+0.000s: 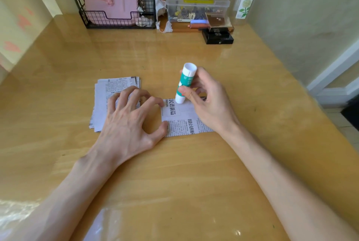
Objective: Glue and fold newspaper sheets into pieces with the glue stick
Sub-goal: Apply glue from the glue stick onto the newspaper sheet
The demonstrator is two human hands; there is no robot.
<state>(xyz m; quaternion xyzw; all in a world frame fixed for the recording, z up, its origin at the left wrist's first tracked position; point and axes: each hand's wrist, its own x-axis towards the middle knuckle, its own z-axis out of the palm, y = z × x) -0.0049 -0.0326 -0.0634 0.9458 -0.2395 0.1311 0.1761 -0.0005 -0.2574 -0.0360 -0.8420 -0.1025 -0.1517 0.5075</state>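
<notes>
Honey-coloured wood, glossy with window light, makes up the table (174,172) that fills most of the room's view. At its far edge stands a black wire rack (116,21) holding a pink case (110,2). Beside it is a clear plastic box (197,7) with a yellow handle, and a couple of black boxes (217,37) sit in front.

Nearer the person lies a stack of newspaper pieces (108,93), grey-white, densely printed and a little fanned at the corners. Just to its right a single newspaper sheet (182,122) lies flat, with bold headline characters near its far left corner and columns of small type below.

The left hand (128,124) is spread wide and arched. Some fingertips press on the stack, while the forefinger and thumb tip rest on the sheet's left edge, gripping nothing.

The right hand (209,103) holds the glue stick (184,83) between thumb and fingers. It is a white tube with a green label, nearly upright and leaning slightly right. Its lower end touches the sheet near the far edge — just beside the headline.
</notes>
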